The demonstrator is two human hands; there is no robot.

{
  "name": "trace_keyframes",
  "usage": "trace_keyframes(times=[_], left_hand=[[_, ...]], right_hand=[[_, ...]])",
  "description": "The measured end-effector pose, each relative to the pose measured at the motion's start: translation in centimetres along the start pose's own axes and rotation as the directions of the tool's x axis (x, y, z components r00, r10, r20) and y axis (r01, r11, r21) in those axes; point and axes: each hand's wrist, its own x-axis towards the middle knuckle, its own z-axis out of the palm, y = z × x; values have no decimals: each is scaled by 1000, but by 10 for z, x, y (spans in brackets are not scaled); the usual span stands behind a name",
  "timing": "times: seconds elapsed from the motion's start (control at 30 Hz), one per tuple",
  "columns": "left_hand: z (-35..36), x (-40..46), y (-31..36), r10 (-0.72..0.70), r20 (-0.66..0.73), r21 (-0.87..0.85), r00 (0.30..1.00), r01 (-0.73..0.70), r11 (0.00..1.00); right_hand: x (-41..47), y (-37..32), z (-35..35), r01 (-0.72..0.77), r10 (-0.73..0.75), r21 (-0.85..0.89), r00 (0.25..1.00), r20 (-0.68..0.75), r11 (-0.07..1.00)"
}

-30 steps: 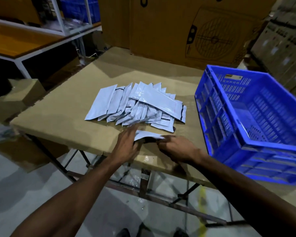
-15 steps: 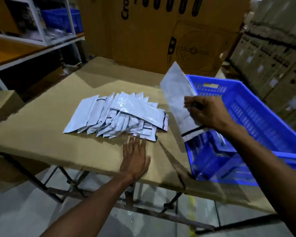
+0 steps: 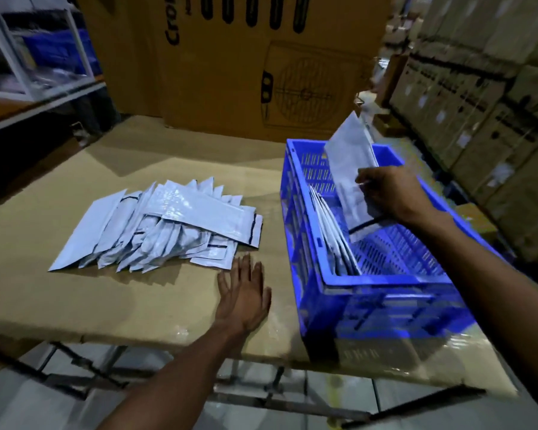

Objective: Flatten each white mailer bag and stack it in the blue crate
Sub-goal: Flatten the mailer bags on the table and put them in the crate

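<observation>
A loose pile of white mailer bags (image 3: 168, 225) lies on the cardboard-covered table (image 3: 75, 299). To its right stands the blue crate (image 3: 382, 293). My right hand (image 3: 389, 190) grips one flattened white mailer bag (image 3: 350, 159), holding it upright over the inside of the crate. Several mailer bags (image 3: 333, 234) lean on edge against the crate's left wall. My left hand (image 3: 243, 293) rests flat on the table, fingers spread, just below the pile's right end and left of the crate.
A large brown carton (image 3: 246, 57) stands behind the table. Stacked cartons (image 3: 485, 103) line the right side. A white shelf frame with another blue crate (image 3: 56, 54) is at the far left. The table's near edge runs just under my left wrist.
My right hand has carried the mailer bag from above the crate's left edge to over its inside. My left hand stays flat on the table. The view has shifted right.
</observation>
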Motion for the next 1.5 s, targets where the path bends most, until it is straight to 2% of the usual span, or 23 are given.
trace_keyframes(times=[0.1, 0.2, 0.3, 0.43, 0.6, 0.73, 0.87, 0.97, 1.13, 1.23, 1.5], left_hand=[[3, 1, -1, -18, -19, 3, 1000, 18, 1000], [3, -1, 0, -25, -43, 14, 999, 26, 1000], [1, -2, 0, -35, -77, 44, 996, 38, 998], [1, -2, 0, -34, -94, 46, 995, 39, 998], [4, -1, -1, -41, -84, 66, 996, 47, 997], [4, -1, -1, -41, -80, 74, 996, 46, 996], [3, -2, 0, -38, -55, 71, 998, 42, 997], [1, -2, 1, -36, -47, 58, 998, 38, 998], [1, -2, 1, -38, -56, 52, 998, 41, 998], [1, -3, 0, -29, -61, 48, 998, 32, 998], [-1, -4, 0, -25, -53, 29, 998, 27, 999]], right_hand=[[-5, 26, 11, -13, 50, -189, 980, 193, 982], [-14, 31, 31, 118, 83, -420, 899, 430, 900], [-19, 32, 55, 218, 89, -450, 819, 567, 866], [-21, 25, 73, 159, 151, -372, 719, 678, 915], [-20, 23, 79, 48, 129, -236, 725, 676, 970], [-16, 15, 78, -141, 178, -110, 739, 650, 984], [-14, 18, 81, -158, 135, -12, 798, 587, 987], [-17, 16, 78, -217, 150, 53, 812, 565, 975], [-20, 11, 80, -160, 171, -71, 782, 599, 984], [-20, 8, 82, -78, 142, -133, 791, 595, 988], [-20, -6, 82, 18, 29, -72, 793, 608, 997]])
